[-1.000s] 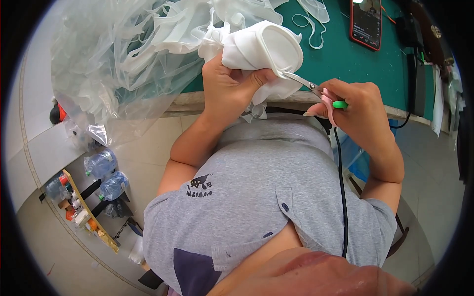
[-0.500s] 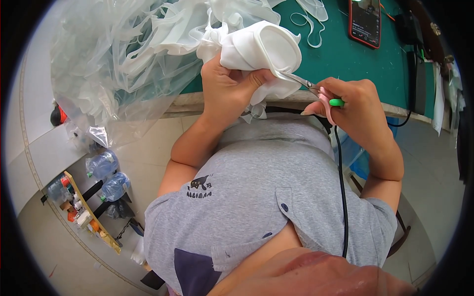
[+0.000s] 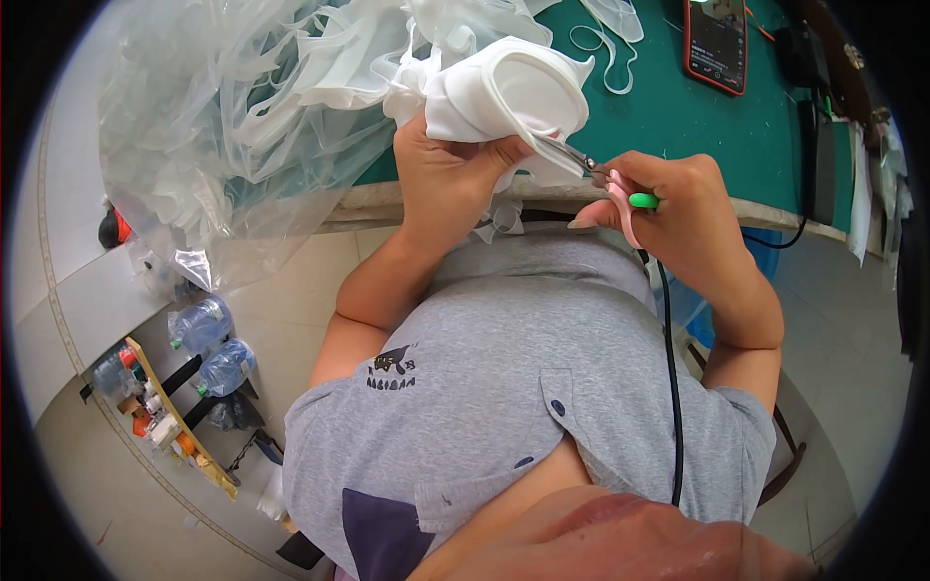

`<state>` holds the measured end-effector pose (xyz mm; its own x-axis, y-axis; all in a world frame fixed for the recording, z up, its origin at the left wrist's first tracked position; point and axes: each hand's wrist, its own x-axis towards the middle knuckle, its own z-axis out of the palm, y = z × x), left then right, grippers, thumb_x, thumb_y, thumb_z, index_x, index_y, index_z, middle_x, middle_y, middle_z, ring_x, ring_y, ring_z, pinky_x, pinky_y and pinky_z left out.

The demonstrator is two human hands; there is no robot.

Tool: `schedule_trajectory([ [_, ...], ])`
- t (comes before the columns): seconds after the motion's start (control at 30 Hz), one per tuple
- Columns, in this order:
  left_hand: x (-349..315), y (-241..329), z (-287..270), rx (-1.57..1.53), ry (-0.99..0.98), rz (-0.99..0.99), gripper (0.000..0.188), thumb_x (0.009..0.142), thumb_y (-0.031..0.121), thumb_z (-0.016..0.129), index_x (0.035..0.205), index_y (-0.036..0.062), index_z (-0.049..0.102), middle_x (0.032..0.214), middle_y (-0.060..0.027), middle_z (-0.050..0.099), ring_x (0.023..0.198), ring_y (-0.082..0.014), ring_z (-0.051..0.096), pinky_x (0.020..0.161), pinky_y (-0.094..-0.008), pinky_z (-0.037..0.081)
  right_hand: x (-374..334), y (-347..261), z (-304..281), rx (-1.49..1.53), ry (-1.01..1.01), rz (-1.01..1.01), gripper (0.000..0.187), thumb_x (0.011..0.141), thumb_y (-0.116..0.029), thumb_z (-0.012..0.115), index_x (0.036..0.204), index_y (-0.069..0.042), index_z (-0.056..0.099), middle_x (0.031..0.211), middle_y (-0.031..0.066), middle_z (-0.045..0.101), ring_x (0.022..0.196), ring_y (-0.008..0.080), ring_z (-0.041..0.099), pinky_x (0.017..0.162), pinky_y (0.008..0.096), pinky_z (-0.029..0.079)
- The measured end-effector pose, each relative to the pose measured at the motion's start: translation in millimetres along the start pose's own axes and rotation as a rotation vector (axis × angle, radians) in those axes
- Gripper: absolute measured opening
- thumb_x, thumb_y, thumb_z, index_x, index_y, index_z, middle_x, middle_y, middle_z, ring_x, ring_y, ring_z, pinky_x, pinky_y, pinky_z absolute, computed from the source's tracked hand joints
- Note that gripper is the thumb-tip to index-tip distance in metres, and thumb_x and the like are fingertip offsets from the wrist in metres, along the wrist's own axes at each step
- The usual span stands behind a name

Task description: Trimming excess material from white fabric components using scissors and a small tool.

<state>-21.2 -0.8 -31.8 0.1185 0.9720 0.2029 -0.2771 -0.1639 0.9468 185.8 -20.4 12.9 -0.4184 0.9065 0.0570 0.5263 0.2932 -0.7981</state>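
Observation:
A white moulded piece with a rounded, rimmed cup (image 3: 538,89) is held up at the table's near edge. My left hand (image 3: 455,174) is closed round its lower left side, the thumb pressed near the rim. In my right hand (image 3: 668,198) is a pair of small scissors (image 3: 620,205) with pink handles and a green part. Their metal blades reach the lower edge of the cup, and the tips are partly hidden by the white material. Below the cup a loose flap of the same white material hangs down.
A heap of thin white trimmings (image 3: 320,58) and clear plastic (image 3: 262,213) covers the left of the green tabletop (image 3: 668,136). A phone in a red case (image 3: 715,44) lies at the back right. A black cable (image 3: 670,387) runs down over my shirt.
My right hand has moved a little left with the scissors, whose blades now sit further along the cup's lower edge. The cup has tilted slightly in my left hand.

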Motion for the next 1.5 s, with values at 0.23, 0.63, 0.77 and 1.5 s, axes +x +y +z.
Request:
schedule_trajectory([
  [0.23,0,0,0,0.051,0.003,-0.028,0.030,0.075,-0.007,0.070,0.103,-0.0072,0.061,0.093,-0.0118,0.068,0.087,-0.0177,0.066,0.078,-0.0306,0.055,1,-1,4,0.062,-0.002,0.059,0.012,0.074,-0.001,0.072,0.080,0.004,0.063,0.060,0.0155,0.059,0.052,0.0186,0.063,0.049,0.0220,0.045],
  [0.63,7,1,-8,-0.222,-0.065,-0.201,0.048,0.074,0.000,0.074,0.115,-0.0045,0.050,0.096,-0.0125,0.066,0.090,-0.0224,0.065,0.082,-0.0350,0.053,9,-11,-31,0.268,0.197,0.085,0.017,0.078,-0.014,0.075,0.086,-0.001,0.068,0.060,-0.0023,0.056,0.046,0.0007,0.047,0.041,0.0157,0.034],
  [0.77,9,2,-11,-0.350,-0.102,-0.343,0.052,0.073,0.001,0.075,0.118,-0.0029,0.049,0.100,-0.0127,0.065,0.091,-0.0218,0.065,0.083,-0.0356,0.052,35,-6,-1,0.443,0.187,0.033,0.023,0.078,-0.015,0.075,0.095,-0.002,0.067,0.058,-0.0034,0.055,0.050,0.0009,0.049,0.044,0.0141,0.035],
  [1.5,17,24,-12,-0.313,-0.260,-0.509,0.072,0.068,0.008,0.079,0.130,-0.0014,0.044,0.098,-0.0069,0.062,0.088,-0.0139,0.060,0.078,-0.0263,0.047,72,-2,-4,0.242,0.442,-0.072,0.013,0.080,-0.015,0.069,0.082,-0.003,0.066,0.057,-0.0017,0.056,0.049,0.0041,0.049,0.047,0.0180,0.037],
])
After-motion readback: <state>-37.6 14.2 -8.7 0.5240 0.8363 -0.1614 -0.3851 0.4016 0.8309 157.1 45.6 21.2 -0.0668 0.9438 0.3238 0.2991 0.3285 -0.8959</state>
